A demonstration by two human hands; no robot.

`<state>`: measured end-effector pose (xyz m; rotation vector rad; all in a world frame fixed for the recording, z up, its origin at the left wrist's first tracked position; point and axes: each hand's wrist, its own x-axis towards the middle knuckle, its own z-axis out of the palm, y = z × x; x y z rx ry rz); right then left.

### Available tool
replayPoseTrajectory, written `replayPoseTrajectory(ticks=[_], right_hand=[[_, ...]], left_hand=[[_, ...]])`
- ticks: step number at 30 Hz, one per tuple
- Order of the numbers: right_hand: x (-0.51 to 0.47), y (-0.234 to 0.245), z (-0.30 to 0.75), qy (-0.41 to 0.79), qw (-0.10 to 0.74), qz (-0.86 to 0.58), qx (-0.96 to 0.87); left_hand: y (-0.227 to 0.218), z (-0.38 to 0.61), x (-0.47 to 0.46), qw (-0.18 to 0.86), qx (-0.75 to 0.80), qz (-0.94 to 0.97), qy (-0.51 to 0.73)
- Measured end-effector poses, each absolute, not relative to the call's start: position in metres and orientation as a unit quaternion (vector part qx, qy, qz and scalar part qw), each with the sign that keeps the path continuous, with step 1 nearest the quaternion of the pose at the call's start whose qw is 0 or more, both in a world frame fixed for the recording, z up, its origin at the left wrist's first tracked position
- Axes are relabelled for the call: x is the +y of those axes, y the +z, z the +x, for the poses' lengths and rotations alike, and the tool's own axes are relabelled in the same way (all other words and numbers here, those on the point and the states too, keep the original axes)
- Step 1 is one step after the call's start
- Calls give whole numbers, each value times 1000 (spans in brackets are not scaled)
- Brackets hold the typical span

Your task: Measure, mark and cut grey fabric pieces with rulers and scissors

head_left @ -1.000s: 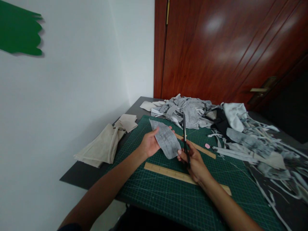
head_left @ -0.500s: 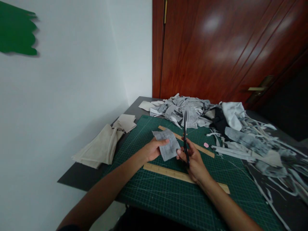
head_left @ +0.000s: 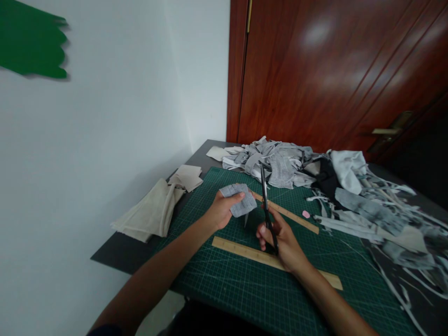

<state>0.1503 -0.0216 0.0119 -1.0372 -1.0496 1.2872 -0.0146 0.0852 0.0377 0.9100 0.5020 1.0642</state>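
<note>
A small piece of mottled gray cloth point(head_left: 247, 204) lies slightly curved in the left hand point(head_left: 221, 213), pinched beneath the thumb, above the green mat point(head_left: 206, 275). Black-handled scissors point(head_left: 266, 210) sit in the right hand point(head_left: 285, 242), apart from the cloth, their metal blades pointing away from the person.

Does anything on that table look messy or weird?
Yes, a bit: cloth strips lie tangled at the right, some trailing over the edge of the green mat. One small pink piece sits apart on the mat, standing out among the greys and whites. The scissors in the right hand look ordinary.
</note>
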Motion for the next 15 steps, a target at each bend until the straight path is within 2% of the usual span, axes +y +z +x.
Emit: replayPoseTrajectory(ticks=[15], right_hand=[[-24,9,166,550,448,-435,-554]], left_hand=[[45,-28,104,718,280,366,521]])
